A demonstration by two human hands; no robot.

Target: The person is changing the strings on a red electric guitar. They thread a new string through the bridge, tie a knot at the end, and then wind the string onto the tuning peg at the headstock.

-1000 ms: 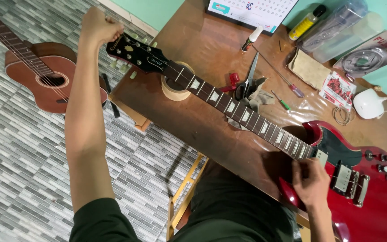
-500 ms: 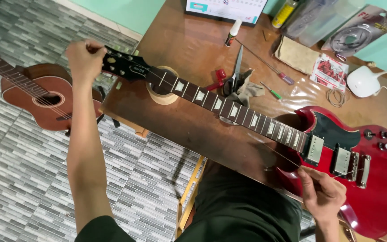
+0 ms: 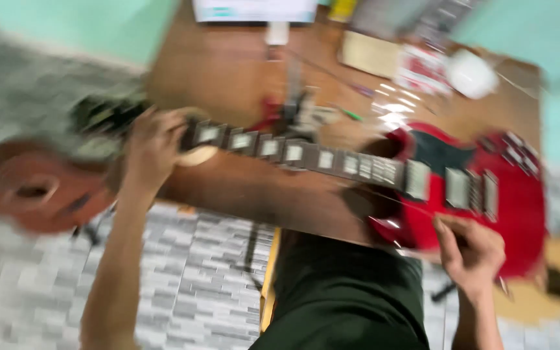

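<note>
Blurry frame. Red electric guitar (image 3: 487,188) lies across wooden table (image 3: 228,71). Left hand (image 3: 153,146) closed around neck near headstock; right hand (image 3: 471,249) at body's lower edge, fingers curled, grip unclear. Acoustic guitar (image 3: 27,194) on floor left.

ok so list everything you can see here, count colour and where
red solid-body electric guitar: 1, red with dark neck, flat across the table
brown wooden table: 1, brown, centre
brown acoustic guitar: 1, reddish brown, on the floor at left
roll of tan tape: 1, tan, under the guitar neck
white rounded lamp base: 1, white, far right of the table
small tools and packets: too blurred to count, back of the table
grey tiled floor: grey, below the table
left hand: on the neck near the headstock
right hand: at the body's near edge, fingers pinched
</note>
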